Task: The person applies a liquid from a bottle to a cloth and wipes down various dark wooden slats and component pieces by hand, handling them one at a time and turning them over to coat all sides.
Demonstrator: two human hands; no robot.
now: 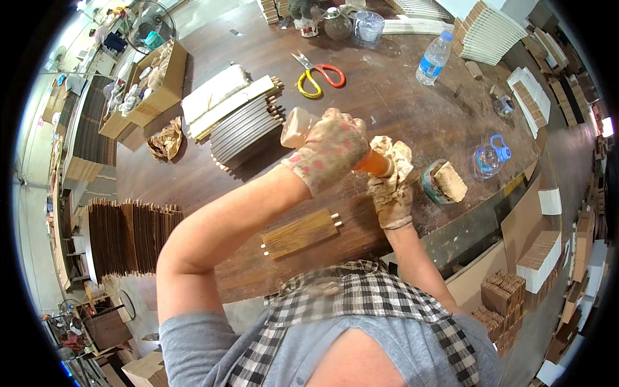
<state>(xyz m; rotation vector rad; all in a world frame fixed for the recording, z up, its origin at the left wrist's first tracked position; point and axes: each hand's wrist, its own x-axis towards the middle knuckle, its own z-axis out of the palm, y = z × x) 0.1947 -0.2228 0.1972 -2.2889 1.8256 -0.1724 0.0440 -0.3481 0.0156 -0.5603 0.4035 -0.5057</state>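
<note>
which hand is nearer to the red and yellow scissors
Left. The left hand is below the scissors in the picture; the right hand is farther off, lower and to the right of them.

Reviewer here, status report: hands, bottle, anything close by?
Left hand gripping the bottle, amber end toward the cloth. Right hand holding crumpled pale cloth. Close by: container right of right hand; doweled wood piece nearer the apron.

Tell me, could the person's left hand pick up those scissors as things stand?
Probably not while occupied: the gloved left hand is wrapped around a clear-and-orange container. Otherwise the way looks free: the scissors lie beyond that hand, with nothing visible between.
</note>
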